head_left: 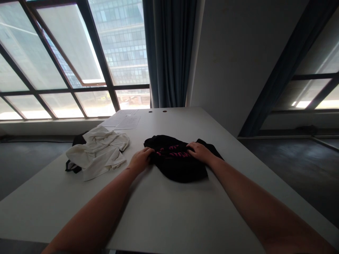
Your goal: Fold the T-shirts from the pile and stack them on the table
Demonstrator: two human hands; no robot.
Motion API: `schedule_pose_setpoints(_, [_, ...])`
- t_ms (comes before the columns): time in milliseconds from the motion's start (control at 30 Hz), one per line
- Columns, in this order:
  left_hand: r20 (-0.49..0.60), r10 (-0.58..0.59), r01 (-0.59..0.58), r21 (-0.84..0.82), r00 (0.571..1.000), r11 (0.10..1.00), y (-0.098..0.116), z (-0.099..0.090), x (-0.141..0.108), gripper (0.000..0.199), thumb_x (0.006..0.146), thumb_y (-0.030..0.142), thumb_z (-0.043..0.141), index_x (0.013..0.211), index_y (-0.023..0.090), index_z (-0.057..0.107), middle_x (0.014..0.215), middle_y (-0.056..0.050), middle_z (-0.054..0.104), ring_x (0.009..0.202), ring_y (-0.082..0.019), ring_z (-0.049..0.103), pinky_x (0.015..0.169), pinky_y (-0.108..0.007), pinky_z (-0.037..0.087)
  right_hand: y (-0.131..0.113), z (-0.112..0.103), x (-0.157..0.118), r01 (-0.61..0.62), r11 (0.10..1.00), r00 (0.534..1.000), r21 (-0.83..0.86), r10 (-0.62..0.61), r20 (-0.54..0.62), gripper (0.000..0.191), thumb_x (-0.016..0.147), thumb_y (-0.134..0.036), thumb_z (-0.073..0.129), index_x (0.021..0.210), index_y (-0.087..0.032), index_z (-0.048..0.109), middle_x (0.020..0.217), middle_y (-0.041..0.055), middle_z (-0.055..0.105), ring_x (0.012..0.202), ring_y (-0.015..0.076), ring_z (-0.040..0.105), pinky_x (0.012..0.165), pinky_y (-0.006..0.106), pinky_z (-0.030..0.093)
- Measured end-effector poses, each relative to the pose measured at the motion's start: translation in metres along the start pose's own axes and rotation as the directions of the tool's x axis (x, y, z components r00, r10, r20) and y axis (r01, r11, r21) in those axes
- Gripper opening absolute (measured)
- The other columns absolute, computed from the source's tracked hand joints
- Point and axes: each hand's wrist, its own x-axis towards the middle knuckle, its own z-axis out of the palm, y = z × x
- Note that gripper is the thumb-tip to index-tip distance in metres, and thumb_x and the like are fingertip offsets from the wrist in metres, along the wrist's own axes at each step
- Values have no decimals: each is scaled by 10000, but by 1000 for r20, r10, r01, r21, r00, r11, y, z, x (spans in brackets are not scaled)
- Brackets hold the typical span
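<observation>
A black garment [180, 171] with pink lettering lies bunched on the white table in front of me; its exact kind does not show. My left hand [141, 158] grips its left edge, fingers curled over the cloth. On the right side, my right hand [200, 152] has its fingers closed on the cloth beside the lettering. Part of the black cloth extends past my right wrist. The fingertips of both hands are partly hidden in the folds.
To the left, a crumpled white garment [97, 150] lies over some black cloth [79, 140]. Sheets of paper [128, 121] rest at the far left of the table [169, 211]. Beyond the table hang blue curtains [172, 53] beside large windows [124, 46].
</observation>
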Motion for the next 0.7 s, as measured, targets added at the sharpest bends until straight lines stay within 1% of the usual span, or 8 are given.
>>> schedule_pose_setpoints(67, [-99,-125,110,-146,987,983,-15,-3,3,424,846,166,483,1199,286,685,1139,-37,728,1052,-253,675,982,-381,524,2,-4,0,-52,998,999,-41,52,10,315,982,-357,562,1190,-168,705,1231,110,682,1143,251,636,1059,394,453])
schedule_pose_setpoints(167, [-246,-330,185,-471,911,863,-39,-4,10,299,831,260,529,1062,242,717,921,-30,727,927,-241,664,954,-378,526,5,-10,-1,-148,983,987,-107,154,48,315,997,-391,532,1127,-162,705,1177,111,693,1088,240,644,1023,375,440])
schedule_pose_setpoints(233, [-299,-420,171,-603,857,779,-54,-3,14,276,808,307,536,1000,223,715,906,-30,717,916,-234,659,930,-370,540,7,-15,-2,-197,969,976,-149,209,65,314,1014,-401,498,1083,-169,698,1166,104,701,1092,231,639,1064,383,394])
schedule_pose_setpoints(333, [-323,-534,180,-703,781,688,-70,0,20,344,798,363,499,1034,199,689,945,-46,711,894,-222,669,844,-348,574,7,-23,-2,-240,944,960,-227,265,88,335,1037,-410,445,1028,-180,689,1080,85,725,1051,217,641,1102,385,327])
schedule_pose_setpoints(433, [-303,-636,178,-797,710,578,-79,1,22,428,793,388,482,1134,194,653,1040,-68,713,896,-205,698,803,-326,592,2,-37,-2,-253,929,951,-271,290,107,362,1038,-413,426,993,-178,697,997,92,728,952,207,643,962,320,377])
schedule_pose_setpoints(500, [-275,-673,176,-835,687,521,-82,0,21,452,787,369,474,1175,202,635,1071,-78,717,903,-196,717,814,-325,599,-2,-49,-2,-256,934,948,-248,294,125,378,1035,-428,422,985,-182,705,1008,97,725,928,204,636,816,286,380])
schedule_pose_setpoints(567, [-254,-692,178,-854,676,488,-84,-1,20,458,779,334,458,1187,209,624,1059,-83,723,905,-192,728,838,-337,602,-5,-60,-3,-267,939,942,-215,301,145,397,1035,-455,418,977,-190,709,1020,90,723,912,199,629,729,279,351])
schedule_pose_setpoints(700, [-259,-672,180,-841,693,510,-84,-3,19,430,734,244,465,1134,198,616,1051,-89,732,959,-212,722,921,-402,597,1,-72,-5,-327,916,928,-235,358,106,410,1044,-474,408,1005,-202,713,1051,88,718,923,214,626,717,286,352])
